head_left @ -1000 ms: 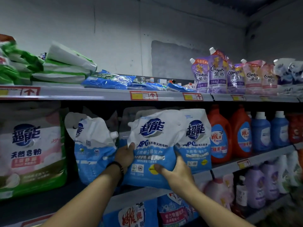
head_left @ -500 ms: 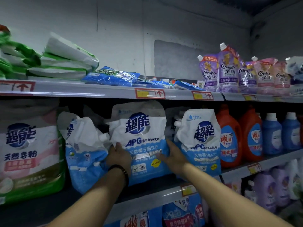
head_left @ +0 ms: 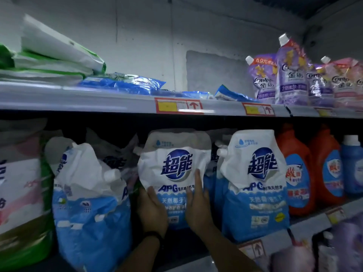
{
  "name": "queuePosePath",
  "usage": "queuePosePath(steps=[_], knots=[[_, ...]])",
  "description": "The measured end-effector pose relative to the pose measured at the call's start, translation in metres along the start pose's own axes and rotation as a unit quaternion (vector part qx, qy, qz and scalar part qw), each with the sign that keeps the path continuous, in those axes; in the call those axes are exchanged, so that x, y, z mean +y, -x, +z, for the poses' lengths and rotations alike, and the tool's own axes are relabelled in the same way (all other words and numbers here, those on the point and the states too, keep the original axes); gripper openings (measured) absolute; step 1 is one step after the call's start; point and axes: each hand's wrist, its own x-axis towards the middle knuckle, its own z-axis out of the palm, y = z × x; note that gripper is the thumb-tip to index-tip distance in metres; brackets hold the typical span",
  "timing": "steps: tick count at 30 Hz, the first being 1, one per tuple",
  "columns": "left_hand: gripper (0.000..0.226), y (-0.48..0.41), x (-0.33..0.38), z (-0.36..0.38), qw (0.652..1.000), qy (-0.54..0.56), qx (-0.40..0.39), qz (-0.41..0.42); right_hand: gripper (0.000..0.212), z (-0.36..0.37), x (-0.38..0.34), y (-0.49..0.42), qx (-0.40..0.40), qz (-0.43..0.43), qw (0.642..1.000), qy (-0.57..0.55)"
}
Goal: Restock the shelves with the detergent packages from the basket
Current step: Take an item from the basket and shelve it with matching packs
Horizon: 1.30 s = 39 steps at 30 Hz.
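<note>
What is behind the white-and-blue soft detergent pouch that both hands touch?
Behind the white-and-blue soft detergent pouch, only the grey-white top of another pouch shows, at its right edge. That pouch's body and anything deeper are covered.
</note>
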Motion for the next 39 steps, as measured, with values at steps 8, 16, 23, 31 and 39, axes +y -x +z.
queuePosePath(steps=[8, 16, 23, 31, 39], knots=[[0.022, -0.008, 0.01, -0.006, 0.993, -0.107, -0.038, 0.03, 0.067, 0.003, 0.007, -0.007, 0.007, 0.008, 0.995, 0.104], [0.071, 0.002, 0.046, -0.045, 0.925, -0.192, -0.305, -0.124, 0.094, -0.033, -0.038, 0.017, -0.209, 0.113, 0.947, 0.215], [0.031, 0.039, 0.095, -0.152, 0.937, -0.163, -0.305, 0.052, 0.043, -0.016, -0.108, 0.068, -0.142, 0.049, 0.973, 0.176], [0.014, 0.022, 0.076, -0.259, 0.965, -0.115, -0.233, 0.032, 0.047, 0.028, -0.205, 0.081, -0.146, -0.006, 0.983, 0.107], [0.05, 0.031, 0.057, -0.276, 0.961, -0.145, -0.232, -0.037, 0.038, 0.046, -0.238, 0.078, -0.131, 0.056, 0.987, 0.076]])
